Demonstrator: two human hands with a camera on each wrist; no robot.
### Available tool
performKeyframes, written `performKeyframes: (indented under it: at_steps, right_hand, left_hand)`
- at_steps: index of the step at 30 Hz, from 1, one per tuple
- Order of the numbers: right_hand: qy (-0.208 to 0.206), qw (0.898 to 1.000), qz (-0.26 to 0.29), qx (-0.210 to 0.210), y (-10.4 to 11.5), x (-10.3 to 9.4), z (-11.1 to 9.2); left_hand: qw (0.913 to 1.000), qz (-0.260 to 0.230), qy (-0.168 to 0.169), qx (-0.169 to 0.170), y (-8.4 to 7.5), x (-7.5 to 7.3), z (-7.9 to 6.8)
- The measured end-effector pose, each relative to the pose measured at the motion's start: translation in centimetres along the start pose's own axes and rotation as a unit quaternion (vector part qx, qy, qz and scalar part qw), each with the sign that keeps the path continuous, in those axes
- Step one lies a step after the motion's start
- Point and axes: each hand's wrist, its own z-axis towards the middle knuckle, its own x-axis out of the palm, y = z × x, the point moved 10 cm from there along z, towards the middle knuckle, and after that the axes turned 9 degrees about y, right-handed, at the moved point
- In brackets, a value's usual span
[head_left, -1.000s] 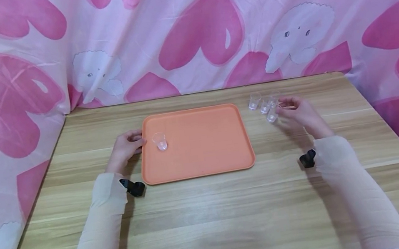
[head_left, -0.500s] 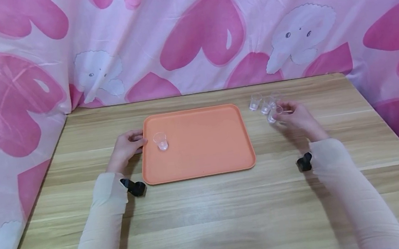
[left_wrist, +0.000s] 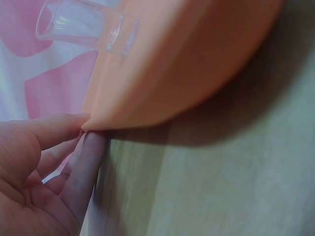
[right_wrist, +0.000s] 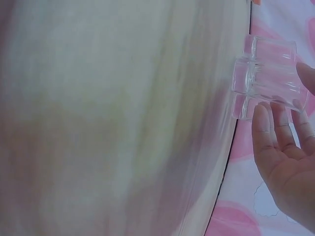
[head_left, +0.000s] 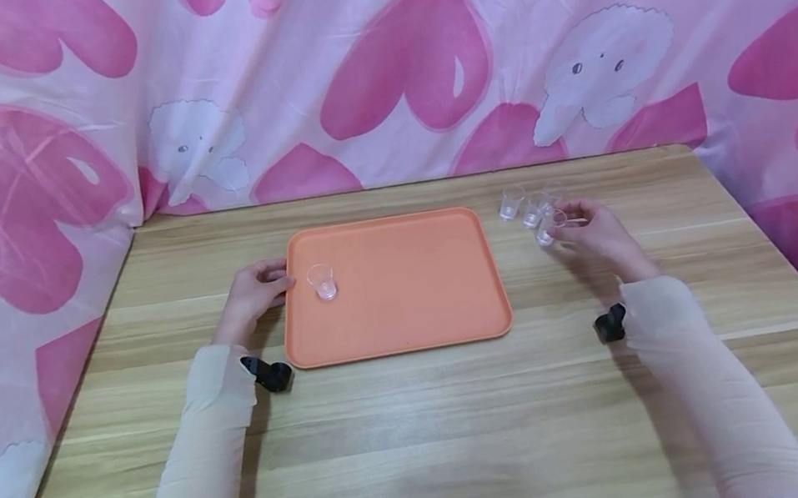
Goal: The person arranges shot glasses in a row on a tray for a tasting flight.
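My left hand (head_left: pixel 247 299) pinches the left rim of an orange rectangular tray (head_left: pixel 407 307); in the left wrist view the thumb lies above the rim and fingers below it. On the tray's left part stands a small clear plastic cup (head_left: pixel 324 284), upright. Right of the tray, my right hand (head_left: pixel 600 238) holds the nearest cup of a small group, a clear cup (head_left: pixel 544 233), between thumb and fingers. In the right wrist view, this clear cup (right_wrist: pixel 273 81) lies between thumb and fingertips. The other clear cups (head_left: pixel 511 205) stand close beside it, partly overlapping.
A wood-grain table (head_left: pixel 425 447) bears everything. Behind it and at both sides hangs a pink curtain (head_left: pixel 391 73) with hearts and white animal figures. A black wrist camera (head_left: pixel 270 375) sits under the left wrist, another black camera (head_left: pixel 610 324) under the right.
My right hand has moved slightly left and its fingers have come around the nearest cup. The left hand and the tray have stayed in place.
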Motion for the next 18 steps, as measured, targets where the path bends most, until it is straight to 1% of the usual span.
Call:
performKeyframes:
  at_steps: [5,10,14,18]
  right_hand:
    - [-0.003,1.0,0.001,0.0,0.1,-0.1,-0.2]
    - [-0.013,1.0,0.028,-0.005,0.4,-0.5,-0.7]
    - [-0.018,0.998,0.05,-0.02,1.2,-0.6,-1.1]
    - [-0.019,0.998,0.057,-0.032,2.5,-0.3,-1.1]
  left_hand:
    - [1.0,-0.002,0.001,0.001,0.0,0.0,0.0]
    - [1.0,-0.004,0.002,-0.002,0.0,0.0,-0.1]
    - [1.0,-0.004,0.004,-0.001,-0.1,0.0,-0.1]
    - [1.0,-0.003,0.005,-0.001,0.0,0.0,0.0]
